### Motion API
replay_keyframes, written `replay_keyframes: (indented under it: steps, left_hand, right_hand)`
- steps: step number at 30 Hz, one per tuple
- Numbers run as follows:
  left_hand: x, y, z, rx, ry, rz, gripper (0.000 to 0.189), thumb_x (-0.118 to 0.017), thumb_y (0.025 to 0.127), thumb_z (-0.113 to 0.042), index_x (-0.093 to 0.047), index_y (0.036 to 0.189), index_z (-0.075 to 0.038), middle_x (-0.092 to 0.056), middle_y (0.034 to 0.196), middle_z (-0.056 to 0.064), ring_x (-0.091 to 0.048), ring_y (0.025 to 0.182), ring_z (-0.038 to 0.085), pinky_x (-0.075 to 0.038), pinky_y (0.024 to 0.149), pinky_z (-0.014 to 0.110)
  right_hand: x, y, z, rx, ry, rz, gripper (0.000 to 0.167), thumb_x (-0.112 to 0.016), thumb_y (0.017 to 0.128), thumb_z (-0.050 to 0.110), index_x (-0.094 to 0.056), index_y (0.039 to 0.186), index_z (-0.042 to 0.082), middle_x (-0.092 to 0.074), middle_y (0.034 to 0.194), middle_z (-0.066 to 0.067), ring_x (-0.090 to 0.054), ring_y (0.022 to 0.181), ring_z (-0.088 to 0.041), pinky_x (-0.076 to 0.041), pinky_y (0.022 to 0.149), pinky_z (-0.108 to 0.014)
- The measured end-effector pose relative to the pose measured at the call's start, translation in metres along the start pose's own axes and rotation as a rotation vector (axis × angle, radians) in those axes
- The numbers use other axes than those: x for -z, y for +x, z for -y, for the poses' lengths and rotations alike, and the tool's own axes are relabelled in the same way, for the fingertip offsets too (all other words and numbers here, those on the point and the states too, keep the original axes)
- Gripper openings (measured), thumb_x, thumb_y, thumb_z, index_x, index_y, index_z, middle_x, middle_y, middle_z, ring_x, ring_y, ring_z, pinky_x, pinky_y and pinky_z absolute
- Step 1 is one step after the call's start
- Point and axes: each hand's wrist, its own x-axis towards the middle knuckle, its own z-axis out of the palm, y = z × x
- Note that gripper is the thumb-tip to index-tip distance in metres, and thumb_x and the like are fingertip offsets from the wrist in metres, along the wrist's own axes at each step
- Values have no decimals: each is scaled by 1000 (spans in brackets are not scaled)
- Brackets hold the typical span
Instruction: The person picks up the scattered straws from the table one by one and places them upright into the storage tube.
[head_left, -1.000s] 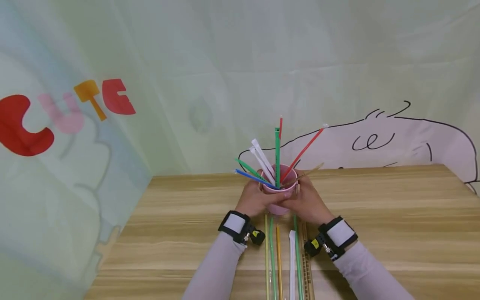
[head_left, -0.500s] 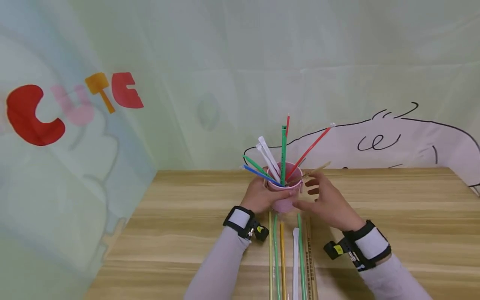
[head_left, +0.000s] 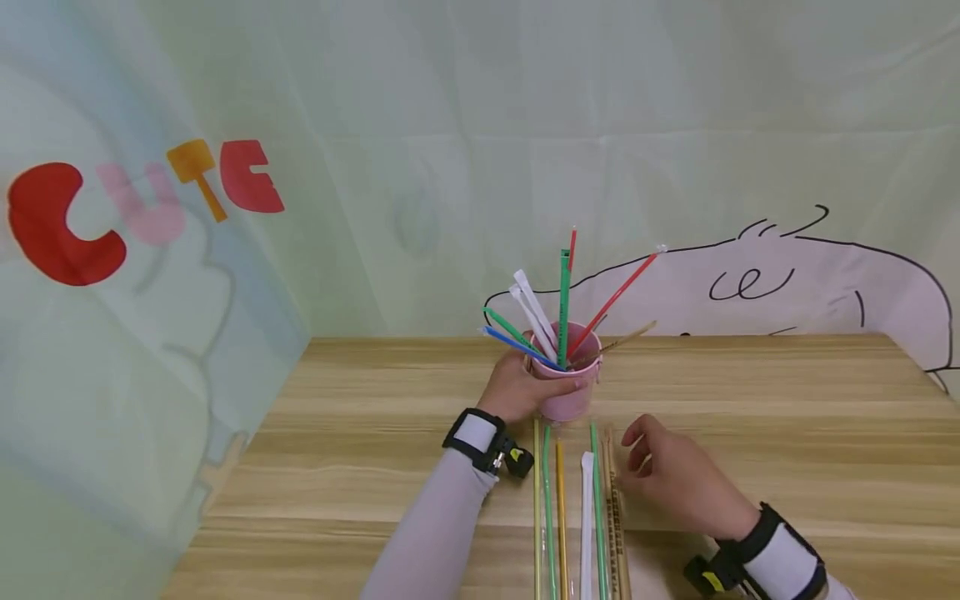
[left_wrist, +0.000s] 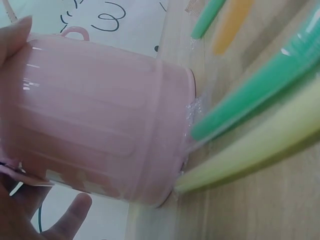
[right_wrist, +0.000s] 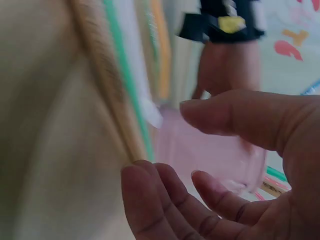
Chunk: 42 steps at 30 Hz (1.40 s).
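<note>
Pink is the bucket [head_left: 567,407] which stands upright on the wooden table [head_left: 390,467], and we see above its rim white straws [head_left: 537,308], a blue straw [head_left: 517,347], red straws [head_left: 618,292] and a tall green straw [head_left: 564,308]. The left hand [head_left: 517,388] holds this bucket from its left side, with the thumb across the near wall. The right hand [head_left: 678,479], nearer to us than the bucket and to its right, bends its fingers loosely and holds nothing. Just beside it we find printed brown straws [head_left: 619,533]; whether the fingertips touch them, we cannot tell. Left of these, before the bucket, we notice a yellow straw [head_left: 537,508] and an orange straw [head_left: 562,508], lying lengthwise.
</note>
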Motion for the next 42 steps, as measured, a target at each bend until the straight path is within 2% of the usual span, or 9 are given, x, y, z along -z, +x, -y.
replay_keyframes:
  steps: [7,13,19,24,26,30,35,40,42]
  left_hand:
    - [1,0,-1,-21,-1,12,71,-90,81,-34,-55,143,-34,-62,143,-7,-53,139,19,-42,118,51]
    - [1,0,-2,-27,1,7,68,-91,80,-35,-57,140,-31,-66,139,-7,-55,137,17,-43,117,48]
    - [2,0,-2,-27,-10,17,69,-90,81,-35,-57,140,-34,-65,140,-9,-56,136,17,-44,117,48]
    - [2,0,-2,-26,-30,20,67,-90,82,-34,-57,140,-32,-64,140,-7,-56,136,18,-45,116,48]
    - [2,-1,-2,-26,-25,19,67,-90,81,-34,-57,140,-33,-65,140,-8,-57,135,17,-46,116,48]
    - [1,-1,-1,-22,-10,17,69,-91,80,-34,-57,140,-34,-65,139,-9,-56,136,16,-44,117,47]
    - [1,-1,0,-17,-4,19,71,-91,79,-34,-57,141,-35,-65,140,-9,-55,137,17,-43,118,48]
    - [2,-2,0,-13,-16,18,70,-91,79,-36,-58,140,-37,-65,139,-10,-55,137,17,-43,117,49]
    - [2,-2,0,-13,-17,16,69,-91,79,-36,-58,140,-37,-65,139,-10,-55,137,18,-43,117,50]
  right_hand:
    - [-19,-6,-5,-6,-52,-16,42,-86,78,13,-57,108,8,-59,81,-1,-53,70,-15,-43,58,-28]
    - [-29,-8,-3,-47,-61,-28,45,-85,73,10,-56,108,8,-56,76,-1,-50,65,-16,-39,54,-28]
    - [-39,-8,2,-40,-111,-73,51,-86,71,12,-52,108,7,-54,70,-1,-49,60,-16,-37,51,-28]
    - [-41,-7,4,-21,-182,-128,53,-85,70,13,-51,109,4,-55,66,-1,-49,58,-17,-38,50,-30]
    - [-39,-7,4,-34,-177,-133,54,-84,71,12,-51,112,3,-54,64,-1,-49,56,-17,-38,49,-31]
    - [-28,-6,1,-97,-114,-117,55,-81,75,10,-49,120,-1,-56,64,-3,-52,53,-17,-39,47,-31]
    - [-1,-5,-1,-119,-8,-132,59,-78,81,12,-46,129,-3,-65,78,-4,-60,58,-15,-46,51,-30]
    - [33,-7,4,-92,219,-172,67,-71,88,7,-36,143,-6,-67,91,-11,-69,63,-19,-59,57,-32]
    - [45,-7,7,-57,322,-206,66,-68,91,4,-34,146,-7,-66,94,-13,-71,66,-18,-63,61,-34]
